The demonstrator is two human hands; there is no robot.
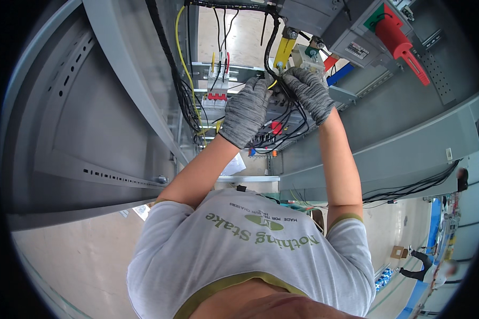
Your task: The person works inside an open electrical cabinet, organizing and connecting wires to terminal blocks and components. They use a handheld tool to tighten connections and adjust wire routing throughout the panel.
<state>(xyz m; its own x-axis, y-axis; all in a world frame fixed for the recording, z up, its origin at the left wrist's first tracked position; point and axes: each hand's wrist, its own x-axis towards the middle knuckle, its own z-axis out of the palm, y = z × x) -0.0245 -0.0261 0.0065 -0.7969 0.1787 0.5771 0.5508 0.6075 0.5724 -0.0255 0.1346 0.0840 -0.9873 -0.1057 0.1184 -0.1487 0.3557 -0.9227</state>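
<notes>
Both of my hands wear grey knitted gloves and meet inside an open metal electrical cabinet. My left hand (pixel 247 110) is closed at the black wire bundle (pixel 274 45), its fingertips pressed to the bundle's left side. On the other side, my right hand (pixel 308 94) has its fingers curled onto the same bundle, just below a yellow busbar (pixel 285 51). Loose black wires (pixel 292 125) fan out below the hands. What the fingertips pinch is partly hidden. A circuit breaker (pixel 216 85) with red toggles is mounted left of my left hand.
A red rotary handle (pixel 402 48) juts out at the upper right. The grey cabinet door (pixel 106 106) spans the left. Terminals with coloured parts (pixel 263 152) sit lower in the cabinet. Far right, another person (pixel 434 271) is near a cardboard box (pixel 398 252).
</notes>
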